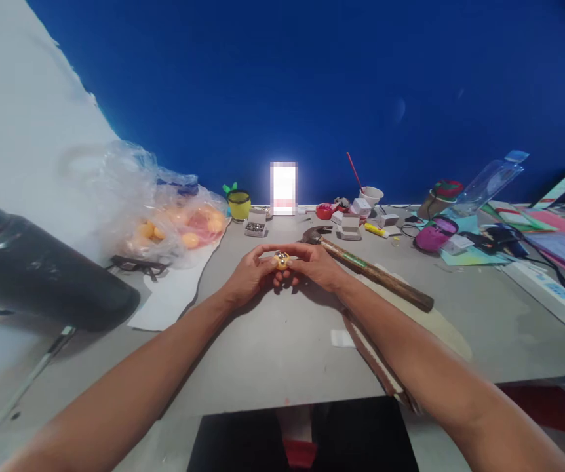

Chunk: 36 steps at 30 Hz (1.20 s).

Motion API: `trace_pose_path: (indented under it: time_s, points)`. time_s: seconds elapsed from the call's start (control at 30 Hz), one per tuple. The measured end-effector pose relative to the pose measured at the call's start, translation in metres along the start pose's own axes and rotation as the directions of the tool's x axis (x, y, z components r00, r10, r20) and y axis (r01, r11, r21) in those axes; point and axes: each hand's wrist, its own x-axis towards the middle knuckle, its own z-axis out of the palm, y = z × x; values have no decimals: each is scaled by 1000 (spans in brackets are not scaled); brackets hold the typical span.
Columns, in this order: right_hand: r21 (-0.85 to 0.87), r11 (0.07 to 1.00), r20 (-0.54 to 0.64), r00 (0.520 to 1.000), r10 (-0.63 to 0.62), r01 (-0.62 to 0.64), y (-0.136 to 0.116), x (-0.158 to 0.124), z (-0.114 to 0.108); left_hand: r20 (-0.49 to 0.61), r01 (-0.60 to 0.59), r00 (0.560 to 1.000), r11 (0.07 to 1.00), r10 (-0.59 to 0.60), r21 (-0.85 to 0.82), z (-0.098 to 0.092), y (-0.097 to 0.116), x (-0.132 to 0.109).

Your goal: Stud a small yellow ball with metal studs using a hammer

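Note:
Both of my hands meet above the grey table, pinching a small yellow-orange piece with shiny metal balls (282, 261) on it; its exact kind is too small to make out. The fingers of my left hand (254, 275) close on its left side. From the other side, my right hand (314, 263) grips it with thumb and fingers. Right beside my right hand lies a claw hammer (385, 278) with a wooden handle, its head just beyond the knuckles. A small open box of metal bits (255, 227) stands behind my left hand.
A plastic bag with orange balls (191, 226) and a large dark cylinder (41, 262) occupy the left. Along the blue wall stand a yellow cup (239, 204), a bright blurred-out screen (284, 189) and a white cup (371, 195). A power strip (543, 288) lies at right.

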Motion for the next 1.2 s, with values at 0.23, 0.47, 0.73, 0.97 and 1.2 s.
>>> trace_pose_path:
  time_s: [0.23,0.47,0.73,0.97,1.2]
  points:
    - [30,999,-19,1000,24,-24,1,2,3,-20,-62,998,996,63,66,6,-2,-3]
    - [81,997,-35,999,-1,4,2,3,2,15,-53,998,998,53,17,6,-5,-3]
    - [121,993,-54,999,7,0,7,4,-2,33,-85,996,993,83,82,6,-6,-4]
    - [76,997,-161,987,14,-2,3,4,4,64,-138,989,978,130,158,9,-4,-9]
    - [37,999,-199,980,-1,9,0,3,8,42,-188,982,923,185,335,9,0,-8]
